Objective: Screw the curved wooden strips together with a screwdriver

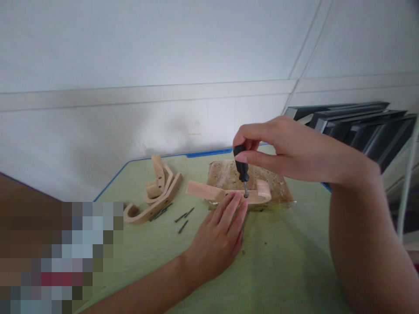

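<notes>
My right hand is closed round the black handle of a small screwdriver, held upright with its tip down on a curved wooden hook piece. That piece lies on a worn block wrapped in clear plastic. My left hand lies flat on the green table, its fingers stretched out and pressing the near edge of the wooden piece beside the screwdriver tip.
A pile of other curved wooden hook pieces lies to the left, with several dark screws loose on the green table. Dark stacked trays stand at the right. A white wall runs behind; a blurred patch covers the lower left.
</notes>
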`<state>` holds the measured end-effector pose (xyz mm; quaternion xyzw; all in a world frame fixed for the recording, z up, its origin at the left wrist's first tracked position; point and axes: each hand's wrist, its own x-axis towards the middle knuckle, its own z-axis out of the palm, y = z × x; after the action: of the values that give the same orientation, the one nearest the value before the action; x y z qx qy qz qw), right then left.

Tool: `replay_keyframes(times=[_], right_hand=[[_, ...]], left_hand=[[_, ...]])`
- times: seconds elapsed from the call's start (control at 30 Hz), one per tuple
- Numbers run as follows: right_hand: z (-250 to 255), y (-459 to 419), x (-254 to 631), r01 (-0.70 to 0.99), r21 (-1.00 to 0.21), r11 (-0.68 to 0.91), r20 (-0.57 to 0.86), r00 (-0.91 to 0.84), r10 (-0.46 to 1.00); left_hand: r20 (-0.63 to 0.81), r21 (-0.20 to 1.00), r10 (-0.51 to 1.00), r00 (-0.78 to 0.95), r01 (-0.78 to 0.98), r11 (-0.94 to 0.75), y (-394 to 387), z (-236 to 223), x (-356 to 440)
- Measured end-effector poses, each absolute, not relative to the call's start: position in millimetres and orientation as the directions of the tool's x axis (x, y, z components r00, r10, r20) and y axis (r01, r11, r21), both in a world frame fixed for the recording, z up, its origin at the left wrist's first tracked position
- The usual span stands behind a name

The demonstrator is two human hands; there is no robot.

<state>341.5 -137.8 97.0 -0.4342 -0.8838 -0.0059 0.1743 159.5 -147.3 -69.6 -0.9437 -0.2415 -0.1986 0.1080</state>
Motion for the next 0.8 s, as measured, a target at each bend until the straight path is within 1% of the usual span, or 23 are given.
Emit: replay_keyframes(times=[0.33, 0.6, 0.8], right_hand=[[97.2, -138.0, 339.8, 0.758, -0.185, 0.625, 0.289, -0.566, 0.772], [97.2, -139.1, 337.9, 0.739, -0.163, 0.654, 0.304, -0.592, 0.746], [96.3, -138.4, 336.5, 0.728, -0.152, 0.669, 0.321, -0.604, 0.73]], left_hand=[[0.438, -0.08, 0.416, 0.797, 0.495, -0.865, -147.8, -68.7, 159.8], [0.419, -0.069, 0.419, 0.806, 0.488, -0.87, -147.7, -66.7, 159.9], [0.431, -0.068, 0.419, 0.799, 0.492, -0.868, -148.3, -66.8, 160.0]])
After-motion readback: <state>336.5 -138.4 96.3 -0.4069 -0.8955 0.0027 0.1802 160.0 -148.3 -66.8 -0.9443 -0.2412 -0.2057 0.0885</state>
